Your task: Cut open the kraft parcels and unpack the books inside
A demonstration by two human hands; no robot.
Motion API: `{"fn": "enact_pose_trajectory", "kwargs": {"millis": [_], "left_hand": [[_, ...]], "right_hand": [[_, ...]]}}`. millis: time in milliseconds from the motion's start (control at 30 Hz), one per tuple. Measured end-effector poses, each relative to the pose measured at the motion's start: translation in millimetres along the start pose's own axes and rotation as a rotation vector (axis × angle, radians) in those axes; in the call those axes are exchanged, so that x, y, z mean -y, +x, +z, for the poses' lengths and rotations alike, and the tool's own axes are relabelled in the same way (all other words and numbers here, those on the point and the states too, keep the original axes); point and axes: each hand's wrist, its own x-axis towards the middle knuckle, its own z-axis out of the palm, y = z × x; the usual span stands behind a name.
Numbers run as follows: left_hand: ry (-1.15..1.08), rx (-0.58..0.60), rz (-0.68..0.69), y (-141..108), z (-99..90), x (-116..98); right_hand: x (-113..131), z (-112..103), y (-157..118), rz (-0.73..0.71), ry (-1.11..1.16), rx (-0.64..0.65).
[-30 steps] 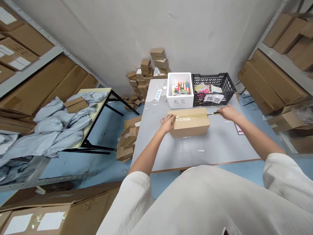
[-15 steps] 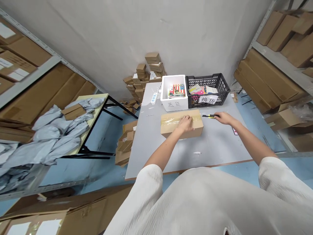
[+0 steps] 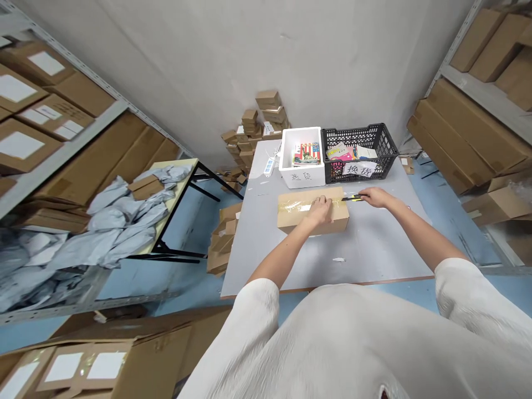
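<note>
A cardboard box [image 3: 294, 217] with shiny tape along its top lies on the grey table [image 3: 257, 244]. My left hand [image 3: 320, 210] rests flat on the box's top, right of its middle, with the fingers spread and nothing held. My right hand [image 3: 374, 197] is closed around a black and yellow utility knife [image 3: 355, 198], just right of the box. The blade points left, and its tip is at the box's right end, by the tape.
Behind the box stand a white foam box [image 3: 302, 176] with books and a black crate [image 3: 384, 160] with booklets. Small boxes [image 3: 268, 100] are stacked by the wall. Grey parcels [image 3: 112, 216] cover a side table on the left. Shelves with cartons flank both sides.
My right hand has brought the knife left, so its tip has gone from beside the box to the box's right end. The view has shifted slightly. My left hand stays on the box.
</note>
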Motion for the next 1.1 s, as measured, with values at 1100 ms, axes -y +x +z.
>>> {"fn": "enact_pose_trajectory", "kwargs": {"millis": [1100], "left_hand": [[-0.018, -0.025, -0.02, -2, 0.7, -2]], "right_hand": [[13, 30, -17, 0.05, 0.586, 0.248]]}}
